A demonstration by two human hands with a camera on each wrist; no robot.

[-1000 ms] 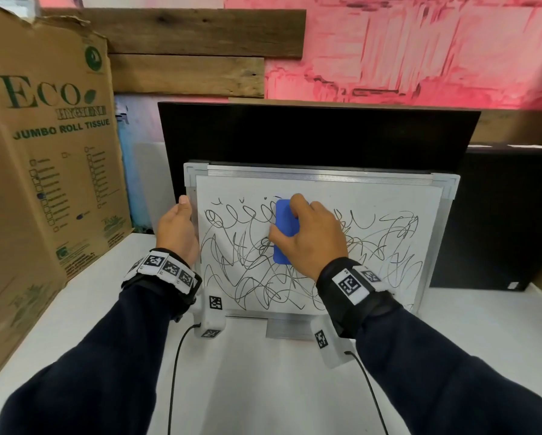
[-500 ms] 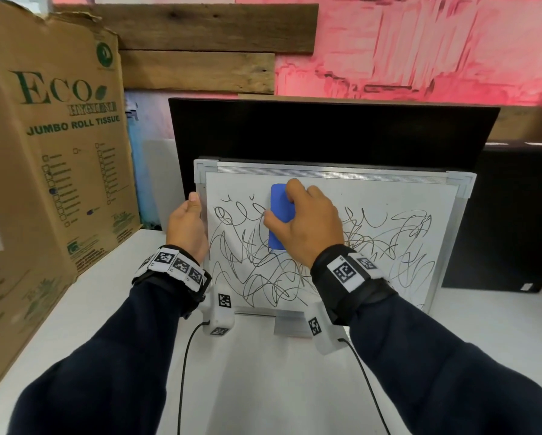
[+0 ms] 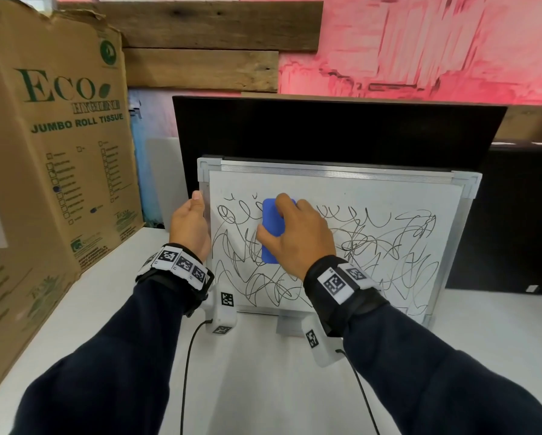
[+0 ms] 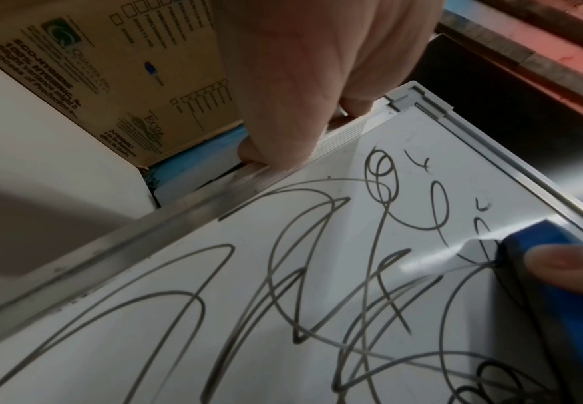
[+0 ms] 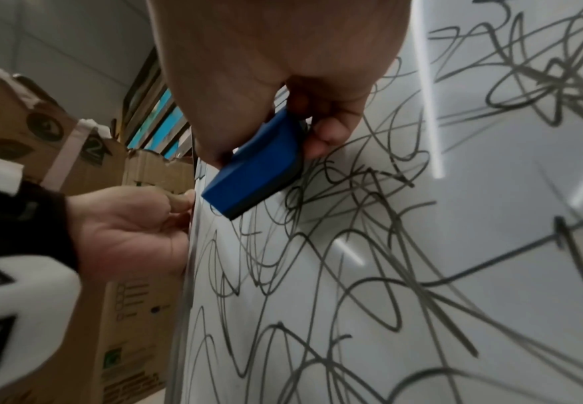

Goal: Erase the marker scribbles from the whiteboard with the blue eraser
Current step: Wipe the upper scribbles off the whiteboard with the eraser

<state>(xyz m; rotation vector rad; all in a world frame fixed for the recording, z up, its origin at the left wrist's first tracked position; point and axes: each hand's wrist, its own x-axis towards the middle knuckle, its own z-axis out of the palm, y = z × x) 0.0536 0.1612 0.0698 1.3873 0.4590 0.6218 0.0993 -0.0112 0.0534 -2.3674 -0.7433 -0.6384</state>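
Observation:
A whiteboard (image 3: 389, 196) with a silver frame stands upright on the table, leaning back on a dark screen. Black marker scribbles (image 3: 389, 243) cover most of its face. My right hand (image 3: 298, 237) grips the blue eraser (image 3: 271, 221) and holds it flat against the upper left part of the board; in the right wrist view the eraser (image 5: 255, 169) sits between thumb and fingers. My left hand (image 3: 189, 224) holds the board's left frame edge (image 4: 335, 139), fingers curled behind it.
A tall cardboard box (image 3: 53, 158) stands close on the left. A black monitor (image 3: 326, 130) rises behind the board, another dark panel (image 3: 514, 215) to its right. Two wrist-camera cables trail over the white tabletop (image 3: 263, 387) in front.
My right hand slid the eraser upward over the scribbles, then a little down again. The left hand has kept its hold on the frame.

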